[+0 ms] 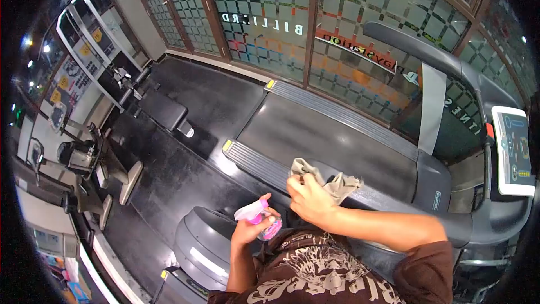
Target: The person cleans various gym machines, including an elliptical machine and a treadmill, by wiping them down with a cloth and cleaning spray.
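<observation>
A spray bottle with a pink and white head [253,211] is in my left hand [251,231], low at the centre of the head view, its fingers wrapped round the neck. To the right, my right hand [308,198] is closed on a crumpled beige cloth [343,186], parts of which stick out above and to the right of the fingers. Both hands are in front of my torso. Beyond them lies the treadmill's dark belt [329,138], with the cloth seen over its near side rail [264,171].
The treadmill console [513,152] stands at the far right. A grey machine housing [202,242] is close by my left arm. Farther left are a padded bench [163,110] and exercise bikes [84,157]. Patterned glass doors [264,17] line the back.
</observation>
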A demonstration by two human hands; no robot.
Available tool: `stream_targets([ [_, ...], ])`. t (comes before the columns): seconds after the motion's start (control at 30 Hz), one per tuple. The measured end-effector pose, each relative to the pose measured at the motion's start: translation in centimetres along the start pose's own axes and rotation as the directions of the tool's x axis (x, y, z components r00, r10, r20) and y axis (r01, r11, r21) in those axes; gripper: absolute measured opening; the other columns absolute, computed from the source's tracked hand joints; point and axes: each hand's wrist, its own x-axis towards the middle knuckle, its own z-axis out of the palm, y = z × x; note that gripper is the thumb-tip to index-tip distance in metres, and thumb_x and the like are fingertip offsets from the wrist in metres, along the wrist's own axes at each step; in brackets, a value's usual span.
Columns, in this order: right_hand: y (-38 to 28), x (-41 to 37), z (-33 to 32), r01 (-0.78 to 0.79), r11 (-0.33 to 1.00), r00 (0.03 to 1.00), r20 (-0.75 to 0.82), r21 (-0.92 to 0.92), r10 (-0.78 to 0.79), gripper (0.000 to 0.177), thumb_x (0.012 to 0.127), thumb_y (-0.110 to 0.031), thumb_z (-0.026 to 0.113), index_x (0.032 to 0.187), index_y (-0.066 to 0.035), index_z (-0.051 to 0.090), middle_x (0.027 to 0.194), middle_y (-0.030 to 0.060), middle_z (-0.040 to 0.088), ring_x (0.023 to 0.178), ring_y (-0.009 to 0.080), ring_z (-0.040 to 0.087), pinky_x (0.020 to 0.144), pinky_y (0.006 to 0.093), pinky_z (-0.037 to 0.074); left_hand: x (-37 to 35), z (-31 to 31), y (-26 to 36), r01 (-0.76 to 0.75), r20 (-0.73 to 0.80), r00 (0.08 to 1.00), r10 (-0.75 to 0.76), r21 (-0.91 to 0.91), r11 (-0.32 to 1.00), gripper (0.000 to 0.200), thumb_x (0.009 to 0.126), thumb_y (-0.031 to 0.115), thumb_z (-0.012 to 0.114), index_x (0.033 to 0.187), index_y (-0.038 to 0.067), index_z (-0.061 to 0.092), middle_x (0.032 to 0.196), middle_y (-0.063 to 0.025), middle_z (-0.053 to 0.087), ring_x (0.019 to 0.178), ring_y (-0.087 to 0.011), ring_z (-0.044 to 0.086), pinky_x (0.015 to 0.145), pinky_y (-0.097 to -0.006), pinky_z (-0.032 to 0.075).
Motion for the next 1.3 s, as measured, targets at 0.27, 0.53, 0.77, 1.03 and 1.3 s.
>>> stream_targets([
  [0.27,2.0,-6.2,-4.4,0.107,0.976,0.935,0.314,0.190,-0.164,0.020,0.082,-0.030,0.060,0.077,-0.021,0.077,0.091,-0.0044,0.067,0.109,0.0220,0.048,0.078,0.0388,0.040,-1.8,-1.6,-0.2,-0.061,-0.104,0.993,0.059,-0.013,0.998,0.069,0.087,0.005,0.073,0.146,-0.003,0.040,0.098,-0.0077,0.070,0.093,-0.0159,0.066,0.088,-0.0325,0.051],
  [0.53,-0.6,-0.2,0.0,0.141,0.987,0.977,0.151,0.071,-0.151,0.023,0.084,-0.030,0.061,0.082,-0.017,0.080,0.091,-0.0047,0.070,0.112,0.0245,0.046,0.080,0.0378,0.037,-0.7,-0.7,0.2,-0.085,-0.078,0.993,0.084,-0.008,0.996,0.066,0.086,0.004,0.073,0.145,-0.003,0.043,0.097,-0.0081,0.070,0.094,-0.0176,0.066,0.089,-0.0340,0.051],
  [0.77,4.2,-7.0,-3.8,0.074,0.963,0.940,0.303,0.260,-0.154,0.018,0.077,-0.028,0.065,0.081,-0.015,0.077,0.089,-0.0049,0.067,0.110,0.0231,0.051,0.075,0.0411,0.049,-0.6,-1.3,0.9,-0.033,-0.090,0.995,0.036,0.034,0.999,0.064,0.081,0.005,0.077,0.137,-0.006,0.047,0.092,-0.0083,0.068,0.095,-0.0252,0.068,0.094,-0.0432,0.050],
  [1.03,10.3,-6.2,-4.6,-0.107,0.652,0.966,-0.077,0.750,0.247,0.040,0.073,-0.017,0.075,0.113,-0.016,0.066,0.122,0.0038,0.060,0.113,0.0343,0.054,0.088,0.0448,0.054,0.5,-0.1,0.9,0.025,-0.088,0.996,-0.022,0.028,0.999,0.076,0.081,0.004,0.077,0.145,-0.006,0.038,0.087,-0.0056,0.065,0.096,-0.0255,0.068,0.091,-0.0415,0.051],
  [1.3,5.6,-4.5,1.1,-0.209,0.660,0.937,-0.045,0.721,0.345,0.057,0.068,-0.014,0.078,0.123,-0.009,0.061,0.138,0.0108,0.051,0.125,0.0381,0.049,0.099,0.0476,0.049,4.2,3.3,3.6,-0.116,0.182,0.977,0.112,0.009,0.993,0.092,0.084,-0.001,0.073,0.156,-0.003,0.015,0.096,-0.0095,0.069,0.096,-0.0179,0.066,0.093,-0.0344,0.050],
])
